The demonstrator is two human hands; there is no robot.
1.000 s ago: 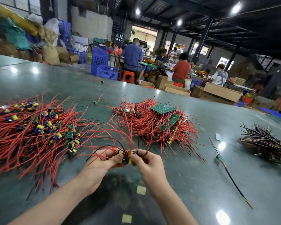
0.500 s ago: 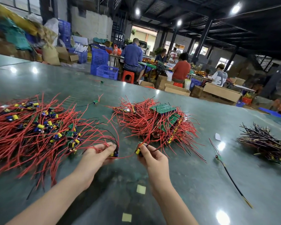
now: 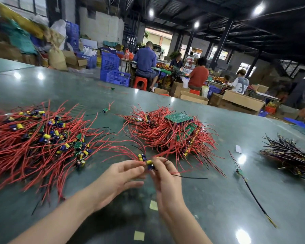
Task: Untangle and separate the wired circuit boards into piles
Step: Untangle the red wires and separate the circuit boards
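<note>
Red-wired boards now meet between both hands: the left hand and right hand, apart earlier, each pinch one.

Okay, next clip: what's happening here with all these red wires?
A person is sorting small wired circuit boards on a green table. Both hands, left hand and right hand, pinch a wired board between them. A loose tangled heap lies to the left, a stacked pile sits ahead, and a darker bundle lies far right.
</note>
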